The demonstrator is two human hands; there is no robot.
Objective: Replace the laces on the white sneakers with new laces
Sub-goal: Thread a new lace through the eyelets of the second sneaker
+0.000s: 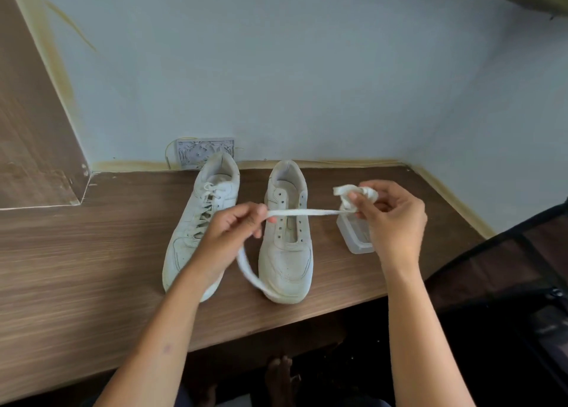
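Head view: a person is standing over two white sneakers on a wooden bench.
Lace (304,212): it is stretching flat between both hands, long axis running left to right above the unlaced sneaker (287,237); its slack is looping down by that shoe's toe.
Left hand (229,237): its grip is pinching the lace near one end, directly over the empty eyelets, so it is the nearer hand for threading.
Right hand (392,219): its grip is holding the bundled remainder of the lace, off to the right of the shoe.
Laced sneaker (199,222): it is lying just left, still carrying its lace.
Plastic box (356,237): it is sitting under the right hand.
Judgement: unwinding seems under way; threading is not yet begun.
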